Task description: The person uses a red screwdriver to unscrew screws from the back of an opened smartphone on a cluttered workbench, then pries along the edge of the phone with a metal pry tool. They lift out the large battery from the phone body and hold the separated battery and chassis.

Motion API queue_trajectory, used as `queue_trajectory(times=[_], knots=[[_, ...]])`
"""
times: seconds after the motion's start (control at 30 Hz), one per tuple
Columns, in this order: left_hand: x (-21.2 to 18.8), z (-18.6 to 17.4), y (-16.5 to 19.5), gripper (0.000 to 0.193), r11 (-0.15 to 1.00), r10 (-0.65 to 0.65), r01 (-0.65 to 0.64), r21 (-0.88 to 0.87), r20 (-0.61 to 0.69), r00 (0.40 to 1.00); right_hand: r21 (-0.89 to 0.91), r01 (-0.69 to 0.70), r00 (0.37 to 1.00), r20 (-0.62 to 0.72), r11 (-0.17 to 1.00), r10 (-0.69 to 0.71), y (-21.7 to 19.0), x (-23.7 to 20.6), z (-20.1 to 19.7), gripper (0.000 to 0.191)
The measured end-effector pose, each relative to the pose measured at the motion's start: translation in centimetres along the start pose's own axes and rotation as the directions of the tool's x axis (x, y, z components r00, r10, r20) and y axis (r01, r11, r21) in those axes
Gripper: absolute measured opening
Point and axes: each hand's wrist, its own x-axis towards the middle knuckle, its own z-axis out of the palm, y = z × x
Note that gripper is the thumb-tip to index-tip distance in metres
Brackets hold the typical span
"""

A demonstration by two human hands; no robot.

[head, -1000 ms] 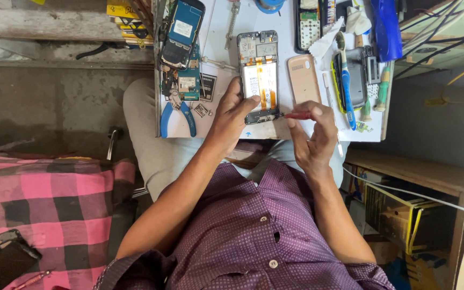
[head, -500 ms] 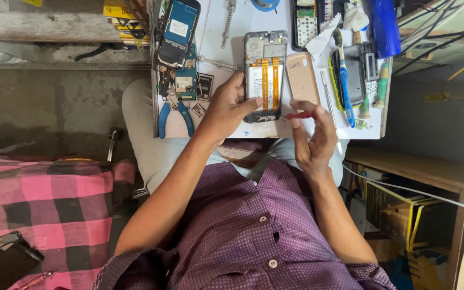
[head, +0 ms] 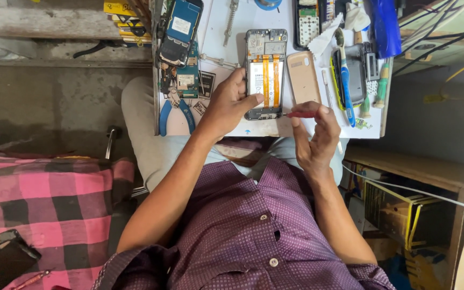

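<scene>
Hands work near the white tray's (head: 216, 32) front edge: left hand (head: 226, 104) grips an opened backless smartphone (head: 265, 72); right hand (head: 312, 134) pinches a red-handled screwdriver (head: 300, 114).

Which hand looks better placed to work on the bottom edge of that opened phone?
The right hand, probably: it holds a red-handled screwdriver whose tip points at the opened phone by its bottom corner. The left hand grips the phone's left side, steadying it on the white board.

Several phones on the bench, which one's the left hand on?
The opened phone at the centre, back off, two orange ribbon cables running down it. The left hand grips its lower left edge. The blue-backed phone and keypad phone lie untouched.
</scene>
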Motion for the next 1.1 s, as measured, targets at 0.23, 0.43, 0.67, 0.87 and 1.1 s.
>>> queue_trajectory(times=[0.23,0.43,0.67,0.87,1.1], knots=[[-1.1,-0.1,0.4,0.054,0.999,-0.012,0.013,0.035,-0.005,1.0,-0.002,-0.026,1.0,-0.009,1.0,0.026,-1.6,-0.1,0.0,0.079],[-1.3,0.2,0.9,0.054,0.996,-0.028,0.03,0.08,-0.024,0.999,-0.002,-0.06,0.998,-0.011,0.998,0.06,-1.6,-0.6,-0.2,0.082],[-1.1,0.3,-0.3,0.052,0.996,-0.027,0.03,0.082,-0.031,0.999,0.007,-0.091,0.996,-0.002,0.996,0.091,-0.7,-1.6,0.2,0.082],[-1.2,0.2,-0.1,0.049,0.996,-0.017,0.02,0.083,-0.028,0.999,0.012,-0.106,0.994,0.001,0.994,0.106,-1.1,-1.2,0.1,0.083],[-1.4,0.1,0.8,0.05,0.997,-0.018,0.02,0.08,-0.031,0.999,0.229,-0.182,0.976,-0.075,0.956,0.203,-1.3,-0.9,-0.5,0.075]])
